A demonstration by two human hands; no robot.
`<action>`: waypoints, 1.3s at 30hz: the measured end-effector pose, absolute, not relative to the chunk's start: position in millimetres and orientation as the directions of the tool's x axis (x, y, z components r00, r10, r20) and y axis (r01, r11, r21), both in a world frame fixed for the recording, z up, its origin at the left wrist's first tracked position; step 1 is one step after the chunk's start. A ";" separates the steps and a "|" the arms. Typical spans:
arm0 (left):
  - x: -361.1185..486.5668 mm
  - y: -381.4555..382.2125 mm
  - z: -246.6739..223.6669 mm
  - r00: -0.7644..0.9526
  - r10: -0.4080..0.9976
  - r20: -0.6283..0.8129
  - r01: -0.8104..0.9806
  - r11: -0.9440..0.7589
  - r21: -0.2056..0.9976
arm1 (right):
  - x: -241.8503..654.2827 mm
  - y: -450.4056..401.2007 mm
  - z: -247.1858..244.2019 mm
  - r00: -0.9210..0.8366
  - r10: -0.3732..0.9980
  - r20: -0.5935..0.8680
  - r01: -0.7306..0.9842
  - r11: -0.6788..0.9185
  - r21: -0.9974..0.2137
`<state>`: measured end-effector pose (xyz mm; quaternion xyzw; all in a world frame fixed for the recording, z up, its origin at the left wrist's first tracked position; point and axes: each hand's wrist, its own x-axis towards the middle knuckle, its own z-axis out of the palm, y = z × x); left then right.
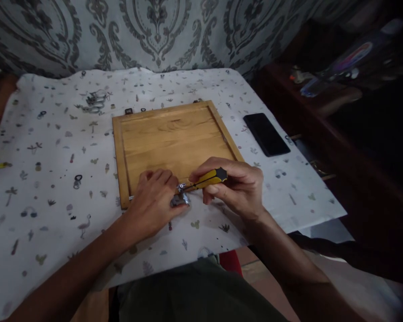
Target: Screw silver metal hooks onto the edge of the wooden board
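A framed wooden panel point(171, 138) lies flat on the table, its near edge partly covered by my hands. At that edge sits a small shiny metal hinge point(181, 199). My left hand point(154, 199) rests over the panel's near edge, its fingers closed around the hinge with the thumb below it. In my right hand point(242, 183) is a yellow and black screwdriver point(210, 179), gripped by the handle between thumb and fingers. Its shaft points left, and the tip meets the hinge or lies very close to it.
A black phone point(267, 134) lies right of the panel on the patterned white tablecloth point(70, 179). Several metal pieces point(96, 100) are heaped at the back left. A plastic bottle point(342, 62) lies on dark furniture at right. A patterned curtain point(157, 36) hangs behind.
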<state>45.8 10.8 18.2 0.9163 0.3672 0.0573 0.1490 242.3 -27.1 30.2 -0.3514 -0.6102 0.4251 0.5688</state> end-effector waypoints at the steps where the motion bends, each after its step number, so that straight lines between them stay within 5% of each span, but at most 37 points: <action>1: 46.1 11.0 17.8 0.723 0.691 -0.009 0.659 -0.685 0.312 | 242.0 -26.7 30.0 -0.096 0.909 0.405 -0.053 0.401 -0.914; 15: 46.7 11.2 22.7 0.710 0.704 -0.015 0.669 -0.668 0.324 | 236.1 -25.9 20.6 0.209 0.812 0.545 0.075 0.542 -0.837; 39: 47.5 11.3 22.4 0.706 0.707 -0.031 0.678 -0.664 0.315 | 235.5 -21.1 22.0 0.059 0.875 0.480 0.076 0.476 -0.876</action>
